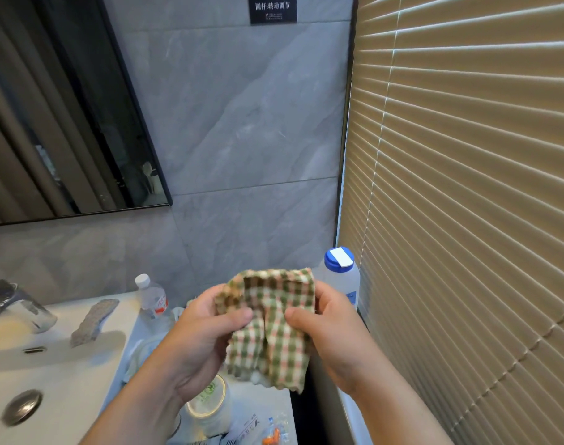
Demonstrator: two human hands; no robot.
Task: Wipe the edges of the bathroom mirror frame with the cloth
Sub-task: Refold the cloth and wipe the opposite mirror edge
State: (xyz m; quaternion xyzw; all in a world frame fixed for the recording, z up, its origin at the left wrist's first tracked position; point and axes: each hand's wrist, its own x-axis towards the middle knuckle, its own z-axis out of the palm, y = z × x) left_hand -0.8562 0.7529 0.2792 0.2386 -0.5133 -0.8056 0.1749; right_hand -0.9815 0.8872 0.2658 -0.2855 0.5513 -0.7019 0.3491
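A green, pink and white checked cloth hangs between both my hands in front of my chest, above the counter. My left hand pinches its left side with thumb on top. My right hand grips its right side the same way. The mirror hangs on the grey tiled wall at the upper left. Its thin black frame runs down the right edge to a rounded lower corner, then left along the bottom. Neither hand touches the frame.
A white sink with a chrome faucet and a drain lies at lower left. Small water bottle, blue-capped bottle, a jar and packets crowd the counter. Beige blinds fill the right.
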